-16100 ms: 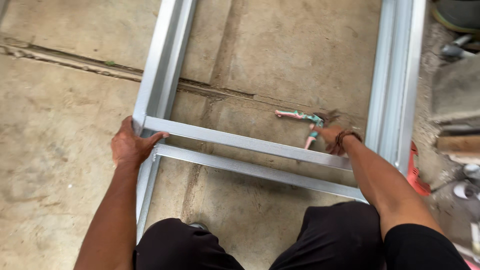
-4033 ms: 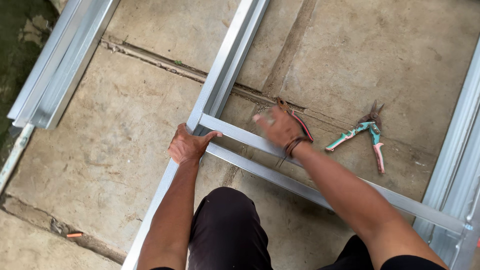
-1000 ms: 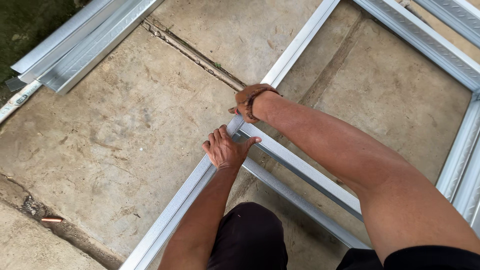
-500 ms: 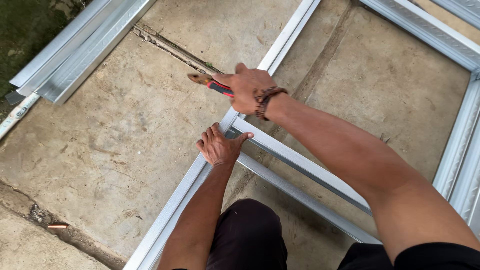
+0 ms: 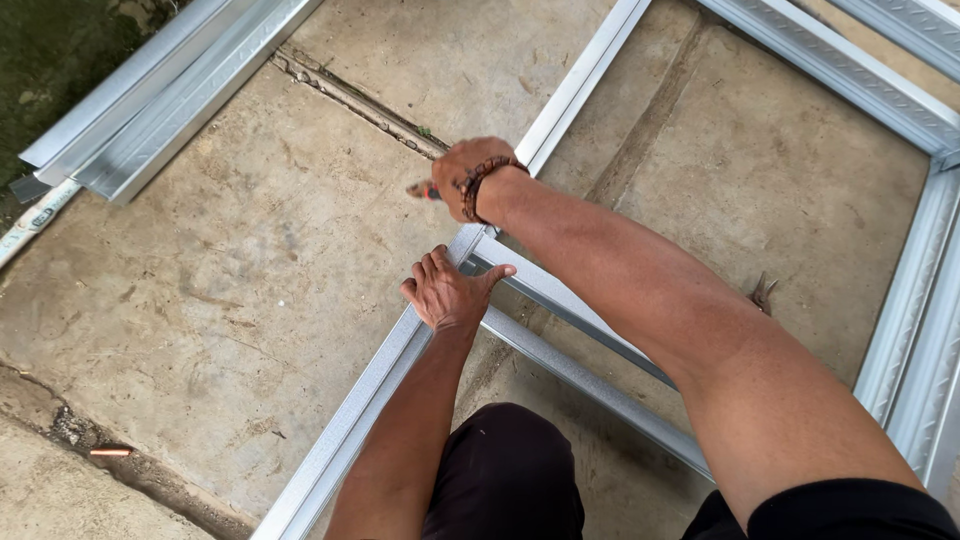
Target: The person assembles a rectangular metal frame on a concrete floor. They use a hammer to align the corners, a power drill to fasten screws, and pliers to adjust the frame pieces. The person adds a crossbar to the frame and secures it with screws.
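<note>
Two hands, left hand (image 5: 447, 293) pressing frame rail (image 5: 370, 400)

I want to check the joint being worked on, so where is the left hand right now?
In the head view the left hand lies just left of centre, pressed on the long metal rail where the cross channel meets it, just below the right hand.
</note>
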